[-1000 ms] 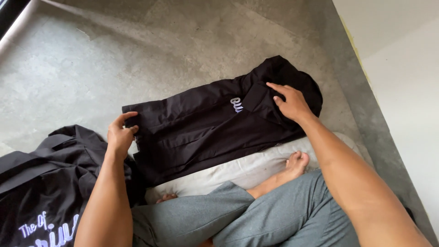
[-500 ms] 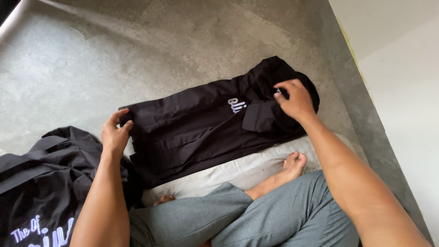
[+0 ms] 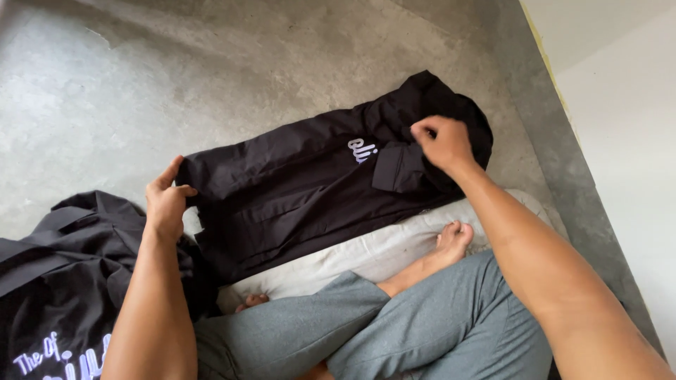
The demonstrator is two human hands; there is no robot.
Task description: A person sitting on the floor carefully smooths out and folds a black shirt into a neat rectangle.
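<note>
A black shirt (image 3: 303,186) with pale lettering lies folded lengthwise on the grey concrete floor in front of me. My right hand (image 3: 440,143) pinches a fold of the shirt near its right end, where the fabric is doubled back over itself. My left hand (image 3: 166,200) grips the shirt's left edge, thumb up and fingers curled on the cloth. Both forearms reach in from the bottom of the view.
A heap of black garments (image 3: 60,281) with pale print lies at the lower left. I sit cross-legged in grey trousers (image 3: 394,331) on a pale cushion (image 3: 366,253), one bare foot (image 3: 451,243) showing. A white wall (image 3: 620,105) rises at the right.
My right hand has closed on the shirt's right end and pulled the fabric back toward the left, folding it over. My left hand has stayed on the left edge.
</note>
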